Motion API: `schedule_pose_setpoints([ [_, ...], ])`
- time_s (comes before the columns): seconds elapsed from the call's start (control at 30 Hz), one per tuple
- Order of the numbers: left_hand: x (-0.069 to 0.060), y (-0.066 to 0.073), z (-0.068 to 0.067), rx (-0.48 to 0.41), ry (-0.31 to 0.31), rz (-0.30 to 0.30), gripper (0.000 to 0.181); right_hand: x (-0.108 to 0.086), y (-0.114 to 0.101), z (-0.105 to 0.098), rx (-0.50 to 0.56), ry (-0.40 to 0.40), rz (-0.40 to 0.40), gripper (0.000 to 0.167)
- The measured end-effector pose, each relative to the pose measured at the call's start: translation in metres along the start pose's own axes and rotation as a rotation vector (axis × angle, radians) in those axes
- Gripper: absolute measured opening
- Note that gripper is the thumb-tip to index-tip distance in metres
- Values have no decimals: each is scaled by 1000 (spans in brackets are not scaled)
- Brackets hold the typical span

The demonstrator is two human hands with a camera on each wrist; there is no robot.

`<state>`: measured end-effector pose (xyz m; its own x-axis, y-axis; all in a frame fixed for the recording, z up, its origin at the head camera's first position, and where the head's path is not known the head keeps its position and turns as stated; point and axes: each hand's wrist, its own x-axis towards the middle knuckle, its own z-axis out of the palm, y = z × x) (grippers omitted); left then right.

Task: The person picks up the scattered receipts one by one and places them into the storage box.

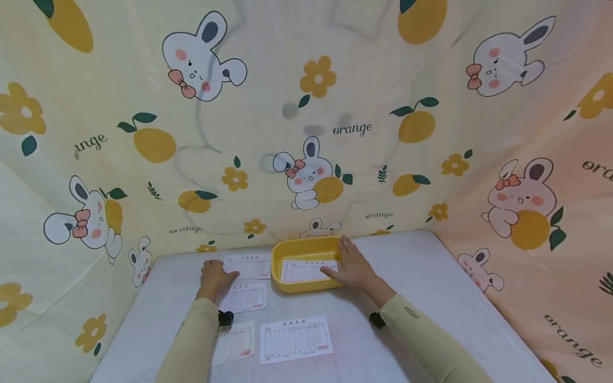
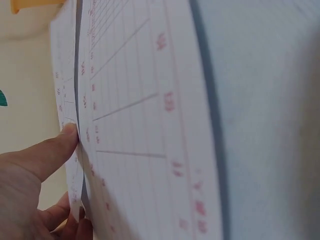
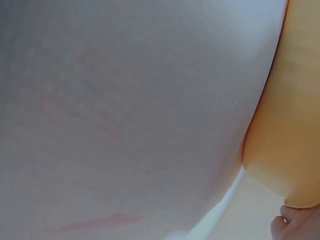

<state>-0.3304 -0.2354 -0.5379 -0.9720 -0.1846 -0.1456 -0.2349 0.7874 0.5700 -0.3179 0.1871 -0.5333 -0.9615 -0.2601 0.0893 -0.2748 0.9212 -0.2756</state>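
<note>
My left hand (image 1: pixel 216 277) is at the left end of a printed paper form (image 1: pixel 249 266). In the left wrist view, the thumb (image 2: pixel 52 155) lies on this form's edge, with the other fingers below, pinching it. My right hand (image 1: pixel 355 268) holds the right end of a yellow plastic basket (image 1: pixel 306 288), thumb reaching over the rim and fingers along the end. Inside the basket lies another printed form (image 1: pixel 306 270). The right wrist view shows the basket's outer wall (image 3: pixel 285 130) and only part of the hand.
Nearer on the white tabletop (image 1: pixel 383 351) lie three more forms: one below the left hand (image 1: pixel 248 298), one partly under the left sleeve (image 1: pixel 237 343) and one at front centre (image 1: pixel 296 340). A patterned cloth (image 1: pixel 268 117) hangs behind and at both sides.
</note>
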Motion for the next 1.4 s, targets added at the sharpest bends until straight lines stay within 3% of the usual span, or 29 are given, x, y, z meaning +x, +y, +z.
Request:
schedule_pose_setpoints([
  [0.37, 4, 1, 0, -1, -2, 2, 71, 1, 1, 0, 8, 1, -1, 123],
  [0.63, 3, 2, 0, 32, 13, 18, 50, 1, -1, -1, 13, -10, 9, 123],
  [0.9, -8, 10, -3, 98, 19, -46, 80, 0, 0, 1, -6, -29, 18, 122],
  [1.23, -9, 14, -5, 97, -3, -78, 79, 0, 0, 0, -6, -25, 6, 121],
  [1.4, -11, 14, -7, 69, -13, -63, 72, 0, -1, 0, 2, -12, 9, 121],
])
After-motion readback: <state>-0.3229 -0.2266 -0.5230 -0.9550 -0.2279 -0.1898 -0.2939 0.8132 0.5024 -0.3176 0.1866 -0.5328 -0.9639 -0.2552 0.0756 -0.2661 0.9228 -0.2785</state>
